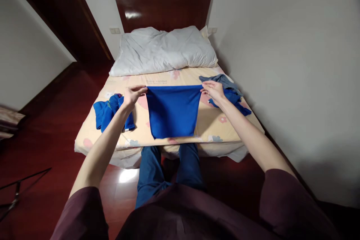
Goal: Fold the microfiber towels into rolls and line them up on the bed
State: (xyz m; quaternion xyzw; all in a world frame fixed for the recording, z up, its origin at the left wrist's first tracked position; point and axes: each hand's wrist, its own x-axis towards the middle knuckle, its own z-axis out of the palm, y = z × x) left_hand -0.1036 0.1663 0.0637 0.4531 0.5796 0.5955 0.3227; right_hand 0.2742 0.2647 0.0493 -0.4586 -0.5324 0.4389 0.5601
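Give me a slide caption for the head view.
Left hand and right hand hold a blue cloth spread by two corners over a bed, crumpled clothes lying on either side.

A bed (84, 135) with a dark wooden headboard (165, 13) stands before me, dressed in a cream sheet (219, 131) printed with pink and grey-blue flowers, its front edge hanging over the side nearest me. Puffy white bedding (165, 50) stretches across the head end. On my left, near the edge, lies a crumpled blue heap of clothing (108, 111), partly hidden from me, a small white label showing at its near end. On my right, a rumpled grey-blue garment (223, 79) and a bright blue one (233, 97) lie bunched together near the opposite edge.
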